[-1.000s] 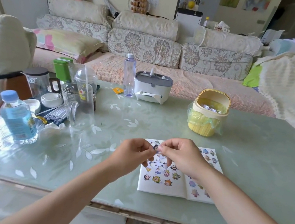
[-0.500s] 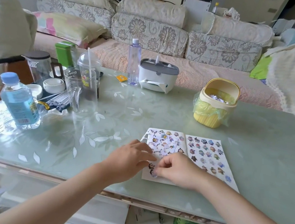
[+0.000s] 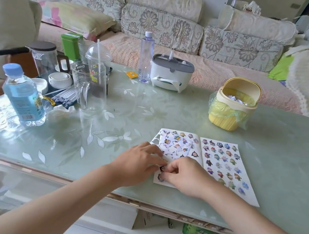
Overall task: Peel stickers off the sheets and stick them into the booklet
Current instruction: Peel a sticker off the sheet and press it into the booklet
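The right hand (image 3: 185, 177) pinches a dark sticker (image 3: 162, 168) against the booklet (image 3: 250, 198), fingers curled. The left hand (image 3: 140, 160) presses the page, fingers nearly straight

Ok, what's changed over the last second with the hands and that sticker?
Both hands came down from above the booklet to the near edge of its left page. The left hand now rests its fingers on the page; the right hand pinches the dark sticker against it. The loose sticker sheet and yellow bin stayed put.

Living room: sofa (image 3: 161, 26), coffee table (image 3: 170, 107)
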`<state>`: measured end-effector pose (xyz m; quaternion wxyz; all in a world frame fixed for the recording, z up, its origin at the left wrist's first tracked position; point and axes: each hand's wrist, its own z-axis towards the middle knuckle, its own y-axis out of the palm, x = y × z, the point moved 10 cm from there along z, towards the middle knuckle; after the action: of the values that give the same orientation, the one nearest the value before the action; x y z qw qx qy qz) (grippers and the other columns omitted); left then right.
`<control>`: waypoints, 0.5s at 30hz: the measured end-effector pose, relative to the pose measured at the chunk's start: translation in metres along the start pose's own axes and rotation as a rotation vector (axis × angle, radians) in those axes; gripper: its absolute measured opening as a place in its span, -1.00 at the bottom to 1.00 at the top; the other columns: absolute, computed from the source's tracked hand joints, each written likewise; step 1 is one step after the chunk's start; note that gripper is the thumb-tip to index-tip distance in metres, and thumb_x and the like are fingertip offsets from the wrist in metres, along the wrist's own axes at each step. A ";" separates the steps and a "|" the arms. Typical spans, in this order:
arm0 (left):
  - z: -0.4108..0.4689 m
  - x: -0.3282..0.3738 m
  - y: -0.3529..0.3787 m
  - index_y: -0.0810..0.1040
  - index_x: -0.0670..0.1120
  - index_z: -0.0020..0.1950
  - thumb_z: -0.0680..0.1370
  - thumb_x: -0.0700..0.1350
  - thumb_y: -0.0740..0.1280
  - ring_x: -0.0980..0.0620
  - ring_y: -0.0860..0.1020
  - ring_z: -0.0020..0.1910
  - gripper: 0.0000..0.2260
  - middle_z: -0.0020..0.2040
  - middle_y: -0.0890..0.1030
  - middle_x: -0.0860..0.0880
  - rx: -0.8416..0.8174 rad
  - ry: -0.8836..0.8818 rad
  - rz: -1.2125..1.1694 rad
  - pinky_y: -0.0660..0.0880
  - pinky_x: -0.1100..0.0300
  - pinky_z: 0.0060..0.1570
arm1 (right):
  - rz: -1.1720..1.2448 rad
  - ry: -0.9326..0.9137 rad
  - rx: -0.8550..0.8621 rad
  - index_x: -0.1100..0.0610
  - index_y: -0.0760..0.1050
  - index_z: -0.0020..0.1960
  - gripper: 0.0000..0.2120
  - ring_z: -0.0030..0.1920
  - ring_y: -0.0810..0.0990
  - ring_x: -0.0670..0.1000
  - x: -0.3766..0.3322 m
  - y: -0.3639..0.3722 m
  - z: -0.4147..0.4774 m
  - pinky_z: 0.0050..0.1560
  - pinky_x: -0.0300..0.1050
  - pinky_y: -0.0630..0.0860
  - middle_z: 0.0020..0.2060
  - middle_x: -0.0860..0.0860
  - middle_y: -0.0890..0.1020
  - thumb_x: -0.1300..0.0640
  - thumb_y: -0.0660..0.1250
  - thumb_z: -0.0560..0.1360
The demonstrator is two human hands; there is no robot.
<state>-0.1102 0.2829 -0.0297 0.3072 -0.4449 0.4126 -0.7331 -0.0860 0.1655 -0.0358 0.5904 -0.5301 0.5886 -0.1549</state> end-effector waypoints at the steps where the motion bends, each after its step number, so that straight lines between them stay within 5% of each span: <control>1: 0.000 0.000 0.000 0.65 0.15 0.19 0.58 0.03 0.24 0.03 0.46 0.17 -0.74 0.20 0.56 0.09 0.001 -0.005 -0.001 0.48 0.08 0.10 | -0.010 0.007 0.008 -0.08 0.63 -0.28 -0.84 -0.35 0.51 -0.11 0.000 0.000 0.000 -0.24 -0.15 0.45 -0.43 -0.13 0.57 -0.10 0.44 0.43; 8: -0.008 0.006 0.002 0.59 0.20 0.25 0.53 0.11 0.09 0.06 0.39 0.27 -0.61 0.25 0.50 0.12 0.010 -0.029 -0.007 0.39 0.10 0.24 | -0.194 -0.011 0.117 -0.06 0.63 -0.18 -0.85 -0.23 0.57 -0.15 -0.013 -0.010 -0.009 -0.28 -0.23 0.40 -0.29 -0.17 0.63 -0.14 0.44 0.41; 15: -0.024 0.021 -0.008 0.54 0.06 0.32 0.49 -0.15 0.20 -0.04 0.43 0.23 -0.59 0.25 0.48 0.00 0.111 0.065 0.040 0.47 0.13 0.15 | -0.261 -0.212 0.312 -0.10 0.54 0.03 -0.82 -0.06 0.55 -0.09 -0.028 -0.019 -0.027 -0.09 -0.15 0.44 -0.10 -0.17 0.51 -0.10 0.41 0.46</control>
<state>-0.1410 0.2772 -0.0209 0.3323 -0.3946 0.3900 -0.7627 -0.1080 0.1691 0.0015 0.6985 -0.5176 0.4186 -0.2626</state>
